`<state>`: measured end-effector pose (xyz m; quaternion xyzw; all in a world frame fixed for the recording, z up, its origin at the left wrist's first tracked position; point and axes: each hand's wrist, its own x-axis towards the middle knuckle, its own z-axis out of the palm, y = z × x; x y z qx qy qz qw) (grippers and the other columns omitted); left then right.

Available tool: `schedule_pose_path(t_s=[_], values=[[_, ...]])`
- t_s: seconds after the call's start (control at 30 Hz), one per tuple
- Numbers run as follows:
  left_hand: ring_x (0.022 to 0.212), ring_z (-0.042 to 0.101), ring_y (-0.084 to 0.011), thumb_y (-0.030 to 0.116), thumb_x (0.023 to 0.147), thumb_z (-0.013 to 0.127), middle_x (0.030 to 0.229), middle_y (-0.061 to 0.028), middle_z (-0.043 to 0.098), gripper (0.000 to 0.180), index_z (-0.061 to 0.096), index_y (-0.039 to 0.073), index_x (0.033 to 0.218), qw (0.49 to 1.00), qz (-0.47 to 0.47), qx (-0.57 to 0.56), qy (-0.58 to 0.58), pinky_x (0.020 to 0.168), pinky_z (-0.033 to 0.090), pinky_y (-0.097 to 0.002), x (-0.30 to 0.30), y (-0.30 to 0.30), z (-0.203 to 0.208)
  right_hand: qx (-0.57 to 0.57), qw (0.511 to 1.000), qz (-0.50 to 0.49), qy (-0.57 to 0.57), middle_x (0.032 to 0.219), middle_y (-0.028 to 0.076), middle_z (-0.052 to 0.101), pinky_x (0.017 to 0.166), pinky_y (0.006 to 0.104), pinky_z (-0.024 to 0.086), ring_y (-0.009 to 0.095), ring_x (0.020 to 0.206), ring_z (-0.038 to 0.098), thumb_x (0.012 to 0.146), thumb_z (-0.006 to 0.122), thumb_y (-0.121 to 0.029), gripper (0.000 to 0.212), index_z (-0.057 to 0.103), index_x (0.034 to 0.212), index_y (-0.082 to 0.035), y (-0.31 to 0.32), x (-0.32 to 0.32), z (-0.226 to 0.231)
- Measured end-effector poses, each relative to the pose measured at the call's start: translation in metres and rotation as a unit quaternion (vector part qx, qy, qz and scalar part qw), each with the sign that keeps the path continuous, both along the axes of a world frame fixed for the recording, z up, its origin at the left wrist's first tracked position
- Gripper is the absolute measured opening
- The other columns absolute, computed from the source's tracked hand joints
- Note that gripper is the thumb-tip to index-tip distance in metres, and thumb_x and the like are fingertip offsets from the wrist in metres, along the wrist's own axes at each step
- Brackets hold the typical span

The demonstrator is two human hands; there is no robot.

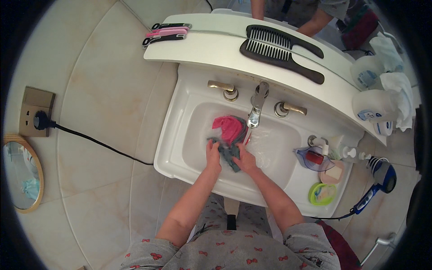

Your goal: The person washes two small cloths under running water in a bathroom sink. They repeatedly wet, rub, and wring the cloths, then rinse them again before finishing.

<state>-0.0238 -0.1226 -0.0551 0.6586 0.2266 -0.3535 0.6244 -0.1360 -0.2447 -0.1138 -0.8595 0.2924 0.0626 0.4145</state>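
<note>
In the white sink basin (193,139), a wet grey cloth (228,155) is bunched between my hands. A bright pink cloth piece (230,130) with a pale patch lies just beyond, against the grey fabric; I cannot tell whether they are one item. My left hand (213,155) is closed on the grey cloth's left side. On its right side my right hand (245,159) grips it, fingers curled. Above and to the right, the chrome faucet (255,110) lets down a thin stream of water beside my right hand. Fingertips of both hands are partly hidden in the fabric.
Two brass-coloured handles (229,92) flank the faucet. A white shelf (207,42) behind carries a black comb (281,60) and razors (166,38). On the right are a soap dish (333,172), a green bowl (323,193) and a blue hair dryer (380,180). A black cord (99,143) hangs left.
</note>
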Motion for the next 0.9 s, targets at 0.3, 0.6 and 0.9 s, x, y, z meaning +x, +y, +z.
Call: schedule_pose_path(t_s=[0.3,0.6,0.9], values=[[0.11,0.055,-0.0277,0.06,0.086,0.065,0.129,-0.0122,0.056,0.067,0.053,0.01,0.13,0.981,-0.003,-0.062,0.182,0.095,0.046,-0.0461,-0.033,-0.037,-0.022,-0.017,0.965,-0.261,-0.007,0.109,0.014,0.068,0.082,0.0472,0.052,0.038,0.098,0.065,0.075,0.078,-0.03,0.043,0.064,0.112,-0.012,-0.039,0.042,0.019],[0.11,0.062,-0.0368,0.058,0.091,0.061,0.124,-0.0151,0.061,0.064,0.049,0.008,0.13,0.832,-0.032,-0.432,0.346,0.097,0.049,-0.0595,0.013,-0.082,-0.039,-0.04,0.978,-0.034,-0.201,0.091,0.009,0.062,0.081,0.0412,0.045,0.031,0.09,0.055,0.071,0.079,-0.017,0.029,0.066,0.094,-0.007,-0.028,-0.03,0.168],[0.111,0.062,-0.0302,0.058,0.098,0.048,0.124,-0.0089,0.065,0.052,0.057,0.014,0.126,0.879,-0.096,-0.272,0.38,0.093,0.051,-0.0509,0.008,-0.094,-0.024,0.23,0.919,-0.25,-0.202,0.084,-0.001,0.06,0.071,0.0245,0.042,0.008,0.08,0.053,0.088,0.073,-0.027,0.025,0.063,0.089,-0.004,-0.129,-0.015,0.121]])
